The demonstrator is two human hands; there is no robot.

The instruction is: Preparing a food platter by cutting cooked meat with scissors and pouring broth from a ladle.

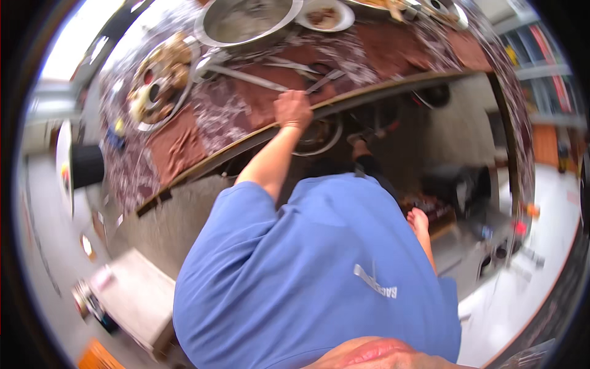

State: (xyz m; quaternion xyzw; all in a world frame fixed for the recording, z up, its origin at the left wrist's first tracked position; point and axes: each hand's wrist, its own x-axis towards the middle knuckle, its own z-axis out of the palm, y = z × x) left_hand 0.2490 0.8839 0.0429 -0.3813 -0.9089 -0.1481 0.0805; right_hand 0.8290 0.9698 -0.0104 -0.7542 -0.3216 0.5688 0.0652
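My left hand (293, 109) reaches over the table's near edge, closed around the end of a long-handled metal ladle (246, 77). The ladle lies across a brown cloth (258, 102), its head to the left, below a large metal basin (251, 20) of cloudy liquid. Close to my fingers rests another flat metal utensil (326, 80); a further thin utensil (295, 67) lies behind it. Blur hides their exact kind. My right hand (418, 219) hangs low beside my body with its fingers curled. Nothing shows in it, though part of it is hidden.
A large dish (188, 99) of tan and brown food pieces is at the left. Beside the basin stands a white bowl (348, 18) with brown food. The marbled tabletop (221, 115) has a hard front edge. A pale box-like piece (138, 290) stands low at left.
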